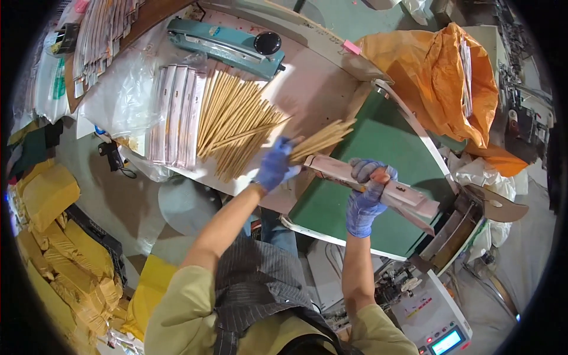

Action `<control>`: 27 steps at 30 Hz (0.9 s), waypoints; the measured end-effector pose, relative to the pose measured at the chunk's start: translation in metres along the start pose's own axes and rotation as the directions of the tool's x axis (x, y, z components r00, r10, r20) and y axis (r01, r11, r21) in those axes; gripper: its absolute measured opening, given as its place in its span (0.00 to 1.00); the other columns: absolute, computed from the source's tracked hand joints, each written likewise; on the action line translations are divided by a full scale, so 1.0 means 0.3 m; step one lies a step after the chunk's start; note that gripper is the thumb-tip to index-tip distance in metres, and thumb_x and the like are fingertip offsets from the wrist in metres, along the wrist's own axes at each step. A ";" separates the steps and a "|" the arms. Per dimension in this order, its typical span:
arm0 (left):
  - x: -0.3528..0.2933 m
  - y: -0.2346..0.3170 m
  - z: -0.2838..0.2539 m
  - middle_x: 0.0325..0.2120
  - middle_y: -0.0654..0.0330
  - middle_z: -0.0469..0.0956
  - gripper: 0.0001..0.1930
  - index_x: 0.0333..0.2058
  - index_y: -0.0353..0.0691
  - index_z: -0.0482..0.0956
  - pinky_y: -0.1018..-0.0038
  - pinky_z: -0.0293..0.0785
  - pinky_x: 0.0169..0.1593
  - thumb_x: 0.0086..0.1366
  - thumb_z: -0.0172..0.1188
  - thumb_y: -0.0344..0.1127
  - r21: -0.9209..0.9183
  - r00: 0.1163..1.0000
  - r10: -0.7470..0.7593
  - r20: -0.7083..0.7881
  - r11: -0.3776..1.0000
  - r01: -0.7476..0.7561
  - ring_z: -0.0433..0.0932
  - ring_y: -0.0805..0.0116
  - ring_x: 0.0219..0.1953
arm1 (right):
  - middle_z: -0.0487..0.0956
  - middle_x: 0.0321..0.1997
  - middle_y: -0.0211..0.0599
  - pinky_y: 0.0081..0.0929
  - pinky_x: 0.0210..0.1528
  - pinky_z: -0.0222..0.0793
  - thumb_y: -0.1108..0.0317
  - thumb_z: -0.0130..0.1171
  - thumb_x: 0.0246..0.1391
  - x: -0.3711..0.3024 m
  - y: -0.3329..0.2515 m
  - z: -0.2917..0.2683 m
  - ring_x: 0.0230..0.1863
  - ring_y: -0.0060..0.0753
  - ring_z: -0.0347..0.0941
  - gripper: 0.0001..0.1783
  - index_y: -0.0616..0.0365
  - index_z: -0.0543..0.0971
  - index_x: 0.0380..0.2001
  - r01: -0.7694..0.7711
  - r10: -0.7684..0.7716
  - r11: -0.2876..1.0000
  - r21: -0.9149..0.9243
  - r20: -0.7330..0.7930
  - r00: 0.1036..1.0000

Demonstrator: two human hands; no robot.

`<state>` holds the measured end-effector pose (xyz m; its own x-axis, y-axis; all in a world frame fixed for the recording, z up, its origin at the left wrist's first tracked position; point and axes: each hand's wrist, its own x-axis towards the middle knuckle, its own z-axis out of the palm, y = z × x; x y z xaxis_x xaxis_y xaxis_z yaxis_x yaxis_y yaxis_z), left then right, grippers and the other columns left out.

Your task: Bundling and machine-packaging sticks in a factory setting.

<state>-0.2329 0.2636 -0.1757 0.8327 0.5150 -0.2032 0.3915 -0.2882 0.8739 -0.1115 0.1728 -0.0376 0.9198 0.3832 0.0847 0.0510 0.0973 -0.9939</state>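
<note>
My left hand (275, 164), in a blue glove, is closed round one end of a bundle of tan wooden chopsticks (324, 141) that points up and to the right. Close by on its left lies a loose, fanned pile of the same chopsticks (239, 115). In its own blue glove, with bare skin showing at the fingertips, my right hand (368, 195) grips a small stack of long pinkish-white sleeves (334, 170) over the green surface. The left end of those sleeves is just below the held chopsticks.
Long printed packets (174, 115) lie left of the pile. Behind it stands a teal bar-shaped device with a black knob, seemingly a heat sealer (228, 47). A green conveyor belt (319, 210) runs under my right hand. An orange bag (432, 71) is at the far right.
</note>
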 end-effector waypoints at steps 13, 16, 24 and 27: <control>-0.294 -0.298 0.032 0.25 0.45 0.76 0.19 0.36 0.31 0.74 0.66 0.72 0.35 0.48 0.61 0.39 -0.285 0.919 -0.351 -0.180 0.913 0.293 0.76 0.53 0.30 | 0.73 0.29 0.35 0.25 0.37 0.66 0.52 0.50 0.52 0.713 -0.463 -0.160 0.30 0.27 0.69 0.19 0.58 0.72 0.33 0.484 -0.432 0.873 0.055 -0.372 0.822; -0.256 -0.186 -0.133 0.35 0.41 0.74 0.25 0.42 0.26 0.70 0.62 0.69 0.44 0.48 0.61 0.37 0.160 0.890 -0.430 -0.155 0.878 0.452 0.74 0.49 0.40 | 0.71 0.42 0.45 0.28 0.47 0.62 0.63 0.62 0.41 1.019 -0.329 -0.482 0.43 0.41 0.68 0.25 0.62 0.69 0.42 0.402 -0.639 0.263 -0.877 0.154 0.754; 0.038 -0.266 -0.423 0.53 0.46 0.57 0.24 0.42 0.25 0.67 0.69 0.59 0.56 0.45 0.59 0.29 0.420 0.938 -0.151 -0.313 0.864 0.279 0.58 0.50 0.55 | 0.64 0.54 0.35 0.28 0.57 0.54 0.74 0.60 0.44 -0.006 0.065 0.115 0.54 0.28 0.60 0.29 0.59 0.63 0.51 -0.026 0.106 0.823 -0.567 0.109 0.988; 0.026 -0.396 -0.444 0.56 0.46 0.54 0.27 0.45 0.23 0.66 0.71 0.57 0.58 0.44 0.60 0.30 0.504 0.947 -0.155 -0.281 0.816 0.283 0.56 0.50 0.57 | 0.65 0.50 0.46 0.27 0.52 0.58 0.62 0.66 0.40 -0.353 0.450 0.281 0.52 0.34 0.60 0.38 0.66 0.59 0.52 -0.802 0.804 0.581 -0.139 -0.051 0.592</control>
<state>-0.3252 0.4094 -0.2223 0.6184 0.7589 -0.2038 0.7522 -0.4967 0.4329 -0.2347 0.2229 -0.1748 0.6054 0.2582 -0.7529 -0.6536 -0.3785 -0.6554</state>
